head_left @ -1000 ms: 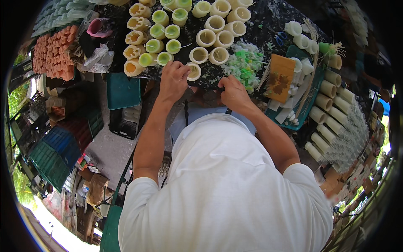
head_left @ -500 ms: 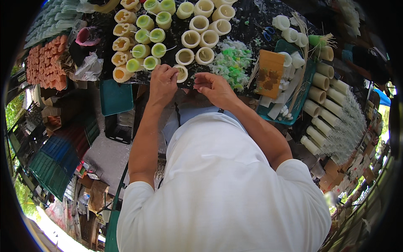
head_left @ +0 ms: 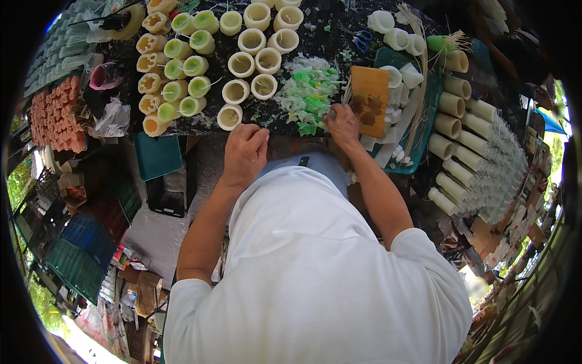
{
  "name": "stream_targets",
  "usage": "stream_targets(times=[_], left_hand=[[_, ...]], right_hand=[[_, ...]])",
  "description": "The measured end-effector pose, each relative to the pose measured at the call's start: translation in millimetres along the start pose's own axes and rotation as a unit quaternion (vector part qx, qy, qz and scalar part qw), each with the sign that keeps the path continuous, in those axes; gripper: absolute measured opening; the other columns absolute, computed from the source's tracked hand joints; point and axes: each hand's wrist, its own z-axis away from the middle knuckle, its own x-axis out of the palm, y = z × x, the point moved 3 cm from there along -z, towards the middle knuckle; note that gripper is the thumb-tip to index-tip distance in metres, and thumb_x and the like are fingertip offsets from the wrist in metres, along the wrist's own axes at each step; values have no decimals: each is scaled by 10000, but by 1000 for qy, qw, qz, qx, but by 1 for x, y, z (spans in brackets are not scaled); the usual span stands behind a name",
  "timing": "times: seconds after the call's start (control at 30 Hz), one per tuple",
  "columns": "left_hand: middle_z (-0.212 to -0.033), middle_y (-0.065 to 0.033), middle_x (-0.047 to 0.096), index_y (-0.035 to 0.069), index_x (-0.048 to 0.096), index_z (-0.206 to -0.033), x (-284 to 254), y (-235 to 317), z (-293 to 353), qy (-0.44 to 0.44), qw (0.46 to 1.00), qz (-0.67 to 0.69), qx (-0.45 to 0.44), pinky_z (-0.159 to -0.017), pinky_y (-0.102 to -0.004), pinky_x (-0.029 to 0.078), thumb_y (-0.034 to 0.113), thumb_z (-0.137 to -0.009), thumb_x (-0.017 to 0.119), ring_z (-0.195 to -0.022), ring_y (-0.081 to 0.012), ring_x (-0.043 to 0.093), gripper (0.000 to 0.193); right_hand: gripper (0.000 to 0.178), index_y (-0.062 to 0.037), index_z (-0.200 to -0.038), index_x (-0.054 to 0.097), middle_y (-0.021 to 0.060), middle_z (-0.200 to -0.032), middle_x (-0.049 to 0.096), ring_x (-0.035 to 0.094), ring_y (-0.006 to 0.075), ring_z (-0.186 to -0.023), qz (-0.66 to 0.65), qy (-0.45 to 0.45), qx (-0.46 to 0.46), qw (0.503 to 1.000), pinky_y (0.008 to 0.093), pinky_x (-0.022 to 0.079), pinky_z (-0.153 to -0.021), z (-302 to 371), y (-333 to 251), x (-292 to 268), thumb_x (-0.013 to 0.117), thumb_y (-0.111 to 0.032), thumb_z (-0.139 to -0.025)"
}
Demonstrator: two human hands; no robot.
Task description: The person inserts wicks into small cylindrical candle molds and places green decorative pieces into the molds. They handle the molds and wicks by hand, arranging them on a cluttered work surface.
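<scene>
Just in front of the table's near edge is my left hand [head_left: 245, 155], its fingers curled together; whatever they may hold is hidden. The nearest cream wax cup [head_left: 230, 117] stands just beyond it, apart from the fingers. My right hand [head_left: 344, 125] is at the table edge with fingers pinched, between a heap of white and green wax chips [head_left: 309, 88] and a stained wooden board [head_left: 369, 100]. Thin pale wicks [head_left: 347, 91] lie just beyond its fingertips. I cannot make out what the right fingers hold.
Green-filled wax cups [head_left: 197, 85] and scalloped yellowish cups [head_left: 151, 85] stand in rows at left. A teal tray [head_left: 433, 121] holds white wax pieces [head_left: 411, 76]. Blue scissors [head_left: 362, 41] lie behind. Cream wax tubes [head_left: 448, 126] are stacked at right, pink wax pieces [head_left: 57, 115] far left.
My right hand has moved right, from near the nearest cup to beside the wooden board. My left hand has come off that cup and drawn back toward me. The view has shifted right.
</scene>
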Motion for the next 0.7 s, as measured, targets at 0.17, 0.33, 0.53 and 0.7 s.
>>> stream_targets(times=[0.17,0.33,0.53,0.7], left_hand=[[-983,-135,667,72,688,-1147,104,-26,-8,-71,997,6,-42,-724,-463,567,51,-897,688,-838,-356,687,251],[-1022,-144,652,133,659,-1246,160,-51,-37,-88,991,-63,-83,-703,-496,570,149,-962,641,-826,-385,696,285],[-998,-144,612,104,673,-1111,173,-44,-44,-111,989,-92,-42,-692,-483,563,158,-940,682,-845,-366,683,180],[-1012,-154,608,72,656,-1043,175,-42,-46,-75,994,-73,-36,-723,-481,557,116,-930,669,-918,-377,667,121]], right_hand=[[267,-41,-1061,678,167,-1106,632,655,401,-1005,-33,35,-5,999,476,541,-871,-12,7,-2,760,-127,-821],[281,-43,-1100,688,172,-1132,637,659,401,-1016,1,-30,-26,999,479,538,-894,-26,26,5,734,-99,-829],[292,-50,-1174,671,200,-1231,608,664,430,-1012,-48,69,-49,995,505,550,-873,-45,21,-15,638,-64,-885],[265,-71,-1158,643,189,-1222,599,673,446,-982,40,45,-76,995,527,560,-836,-76,24,-16,586,-39,-901]])
